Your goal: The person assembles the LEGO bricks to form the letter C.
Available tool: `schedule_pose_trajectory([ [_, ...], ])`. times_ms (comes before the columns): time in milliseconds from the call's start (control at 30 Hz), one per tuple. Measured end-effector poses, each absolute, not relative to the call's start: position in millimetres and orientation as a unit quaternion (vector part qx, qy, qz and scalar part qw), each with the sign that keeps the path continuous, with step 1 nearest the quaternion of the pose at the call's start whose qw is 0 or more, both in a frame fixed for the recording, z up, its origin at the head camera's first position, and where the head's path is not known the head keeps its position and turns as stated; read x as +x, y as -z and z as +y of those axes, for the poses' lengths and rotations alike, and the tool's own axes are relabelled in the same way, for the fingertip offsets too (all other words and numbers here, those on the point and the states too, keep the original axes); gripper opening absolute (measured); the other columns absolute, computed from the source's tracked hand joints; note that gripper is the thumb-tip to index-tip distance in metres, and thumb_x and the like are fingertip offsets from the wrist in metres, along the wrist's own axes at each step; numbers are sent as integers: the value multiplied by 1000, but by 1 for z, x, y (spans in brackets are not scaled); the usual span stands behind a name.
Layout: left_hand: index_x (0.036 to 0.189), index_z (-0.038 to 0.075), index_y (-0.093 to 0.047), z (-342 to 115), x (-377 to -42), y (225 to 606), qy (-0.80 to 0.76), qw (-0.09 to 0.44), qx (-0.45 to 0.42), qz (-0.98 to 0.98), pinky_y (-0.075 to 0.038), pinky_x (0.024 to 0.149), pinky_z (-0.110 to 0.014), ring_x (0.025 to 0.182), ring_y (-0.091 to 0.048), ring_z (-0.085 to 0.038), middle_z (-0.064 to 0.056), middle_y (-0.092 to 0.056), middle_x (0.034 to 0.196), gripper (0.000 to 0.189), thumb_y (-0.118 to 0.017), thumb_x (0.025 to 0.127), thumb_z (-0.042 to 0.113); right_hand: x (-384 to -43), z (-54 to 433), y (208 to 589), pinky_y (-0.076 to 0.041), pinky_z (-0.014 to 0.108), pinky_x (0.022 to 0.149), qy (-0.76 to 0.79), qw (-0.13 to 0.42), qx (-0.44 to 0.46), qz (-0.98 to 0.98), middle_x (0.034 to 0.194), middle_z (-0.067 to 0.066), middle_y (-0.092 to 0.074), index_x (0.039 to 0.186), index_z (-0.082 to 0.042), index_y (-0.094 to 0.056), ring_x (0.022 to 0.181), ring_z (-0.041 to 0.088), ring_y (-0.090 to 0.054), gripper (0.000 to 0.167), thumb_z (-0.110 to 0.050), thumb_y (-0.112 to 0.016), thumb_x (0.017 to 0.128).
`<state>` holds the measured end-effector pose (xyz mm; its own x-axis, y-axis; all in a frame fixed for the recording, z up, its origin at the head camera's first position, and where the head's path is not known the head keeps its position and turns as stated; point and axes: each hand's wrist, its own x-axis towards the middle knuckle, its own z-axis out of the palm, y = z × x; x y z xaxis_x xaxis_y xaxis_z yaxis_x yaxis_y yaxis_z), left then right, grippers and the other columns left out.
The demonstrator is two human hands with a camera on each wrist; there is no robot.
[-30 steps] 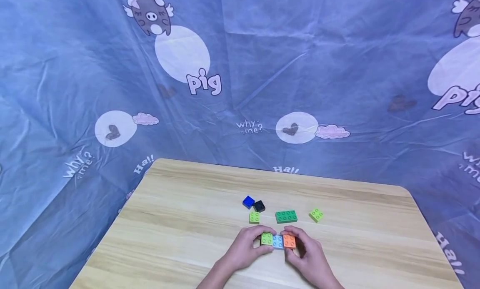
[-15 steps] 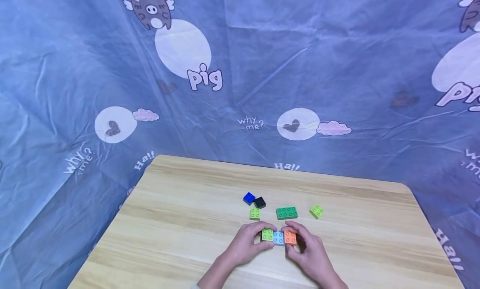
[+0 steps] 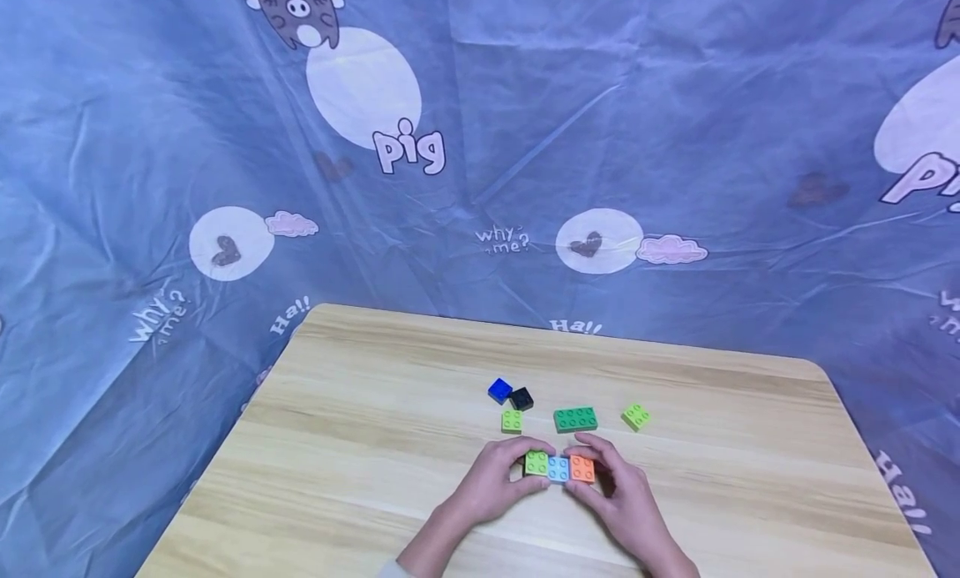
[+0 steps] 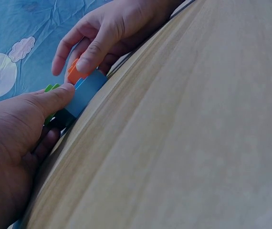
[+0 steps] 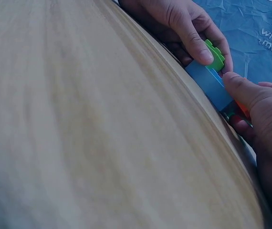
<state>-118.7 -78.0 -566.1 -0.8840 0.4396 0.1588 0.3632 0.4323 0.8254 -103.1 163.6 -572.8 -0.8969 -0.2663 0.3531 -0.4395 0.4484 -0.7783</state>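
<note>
On the near part of the table, a row of toy building bricks lies between my hands: a lime green brick at left, a light blue brick in the middle and an orange brick at right. My left hand pinches the lime green end between thumb and fingers. With thumb in front and fingers behind, my right hand grips the orange end. Lower in the left wrist view, a blue brick side shows, with a dark brick beside it, partly hidden by my left fingers.
Beyond the hands lie a blue brick, a black brick, a lime brick, a long green brick and another lime brick. Behind the wooden table hangs a printed blue cloth.
The head view has tilted slightly down. My right thumb has shifted left, to the front of the row near the light blue brick. My left hand keeps its hold.
</note>
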Motion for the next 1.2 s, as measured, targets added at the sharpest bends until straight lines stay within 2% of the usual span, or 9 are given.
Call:
schedule_pose_trajectory([
  [133, 133, 27, -69, -78, -118, 566, -477, 39, 240, 844, -53, 105, -30, 120, -65, -7, 11, -71, 131, 41, -81, 93, 28, -104, 163, 571, -44, 6, 102, -476, 87, 203, -851, 122, -10, -76, 137, -7, -63, 112, 11, -71, 66, -5, -92, 78],
  [333, 132, 28, -70, -78, -119, 564, -480, 42, 238, 843, -53, 103, -28, 118, -65, -5, 12, -72, 130, 41, -82, 93, 28, -105, 163, 569, -46, 6, 99, -468, 85, 196, -857, 121, -8, -77, 134, -9, -64, 111, 11, -72, 64, -6, -92, 77],
  [500, 133, 27, -69, -77, -119, 564, -481, 45, 237, 843, -53, 105, -30, 122, -64, -7, 12, -71, 132, 42, -82, 94, 27, -104, 163, 569, -52, 11, 94, -478, 79, 181, -856, 120, -4, -77, 130, -12, -69, 107, 10, -71, 57, -10, -93, 78],
  [600, 134, 26, -69, -78, -119, 565, -490, 29, 242, 837, -53, 105, -30, 121, -64, -6, 13, -71, 131, 42, -82, 94, 29, -105, 163, 570, -56, 15, 88, -482, 77, 178, -854, 118, -4, -77, 125, -16, -72, 102, 7, -71, 51, -11, -93, 79],
  [733, 125, 21, -72, -81, -120, 565, -560, -48, 212, 800, -59, 94, -31, 107, -69, -11, 6, -74, 120, 28, -78, 98, 22, -105, 163, 570, -59, 19, 84, -489, 73, 175, -851, 115, -5, -77, 122, -20, -74, 98, 7, -70, 48, -11, -92, 79],
  [833, 114, 19, -74, -83, -124, 565, -599, -136, 146, 776, -61, 84, -32, 92, -70, -15, 3, -76, 109, 18, -75, 98, 10, -104, 161, 568, -60, 21, 84, -490, 67, 170, -852, 115, -6, -77, 122, -20, -74, 98, 6, -70, 47, -14, -92, 80],
  [967, 106, 19, -75, -87, -135, 568, -578, -212, 83, 784, -61, 82, -32, 93, -72, -16, 7, -77, 104, 22, -78, 92, 1, -105, 161, 567, -60, 22, 85, -491, 61, 168, -853, 115, -5, -76, 123, -19, -74, 99, 6, -70, 45, -16, -91, 81],
  [1033, 108, 15, -75, -90, -140, 570, -566, -217, 86, 791, -61, 86, -35, 100, -72, -18, 5, -77, 107, 24, -80, 90, 0, -105, 162, 568, -60, 21, 85, -491, 60, 168, -852, 116, -4, -76, 123, -19, -74, 99, 6, -70, 46, -16, -92, 81],
  [1200, 118, 12, -73, -99, -147, 573, -563, -146, 103, 807, -59, 94, -36, 112, -71, -18, 2, -77, 117, 32, -83, 89, 6, -103, 162, 571, -60, 21, 87, -496, 49, 159, -852, 117, -4, -76, 123, -17, -74, 101, 6, -70, 46, -14, -92, 81],
])
